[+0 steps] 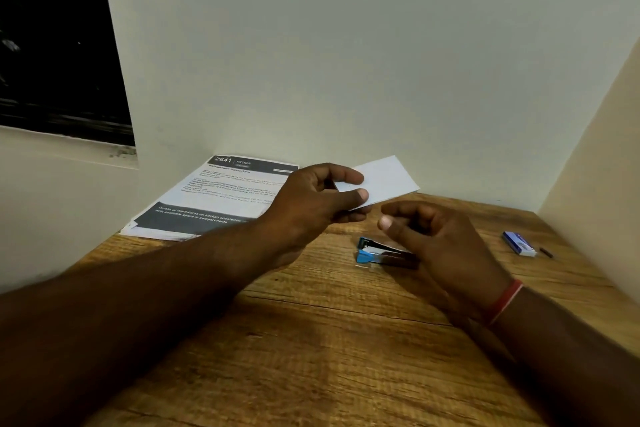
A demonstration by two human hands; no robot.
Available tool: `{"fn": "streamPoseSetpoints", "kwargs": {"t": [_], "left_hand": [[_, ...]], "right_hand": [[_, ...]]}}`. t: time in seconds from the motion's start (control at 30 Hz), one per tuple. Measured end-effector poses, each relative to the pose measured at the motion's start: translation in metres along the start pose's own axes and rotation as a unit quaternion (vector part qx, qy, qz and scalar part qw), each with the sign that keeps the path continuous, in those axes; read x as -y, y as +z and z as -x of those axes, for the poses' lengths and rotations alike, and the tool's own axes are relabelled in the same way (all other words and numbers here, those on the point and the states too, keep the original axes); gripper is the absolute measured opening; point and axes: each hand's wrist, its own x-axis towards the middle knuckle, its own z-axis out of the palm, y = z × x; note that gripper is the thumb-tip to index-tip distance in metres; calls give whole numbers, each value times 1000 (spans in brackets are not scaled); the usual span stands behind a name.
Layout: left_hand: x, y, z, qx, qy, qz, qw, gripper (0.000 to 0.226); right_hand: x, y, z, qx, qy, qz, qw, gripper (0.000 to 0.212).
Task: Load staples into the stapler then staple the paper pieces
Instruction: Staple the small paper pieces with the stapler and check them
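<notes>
Fingers of the left hand [311, 199] pinch white paper pieces [389, 180]; right hand [443, 246] loosely curled, empty, above blue stapler [367, 255].

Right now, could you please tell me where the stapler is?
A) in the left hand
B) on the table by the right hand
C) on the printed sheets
B: the stapler lies on the table by the right hand, while the left hand pinches only the paper pieces.

A blue stapler [377, 253] lies on the table [311, 340], white paper pieces [384, 180] held above, staple box [518, 243] rightward.
</notes>
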Motion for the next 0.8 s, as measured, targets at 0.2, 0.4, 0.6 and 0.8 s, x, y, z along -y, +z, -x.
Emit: {"fn": "streamPoseSetpoints", "kwargs": {"t": [0.2,0.4,0.6,0.8], "left_hand": [[8,1,3,49,10,-44,998,49],[9,1,3,44,11,-45,998,50],[7,1,4,46,0,-2,999,35],[10,1,2,49,-6,8,999,32]], "right_hand": [[0,-2,0,-16,20,-202,979,31],[2,2,1,-16,22,-248,968,31],[4,6,5,-24,26,-232,972,25],[7,8,6,-18,26,-241,970,27]]}}
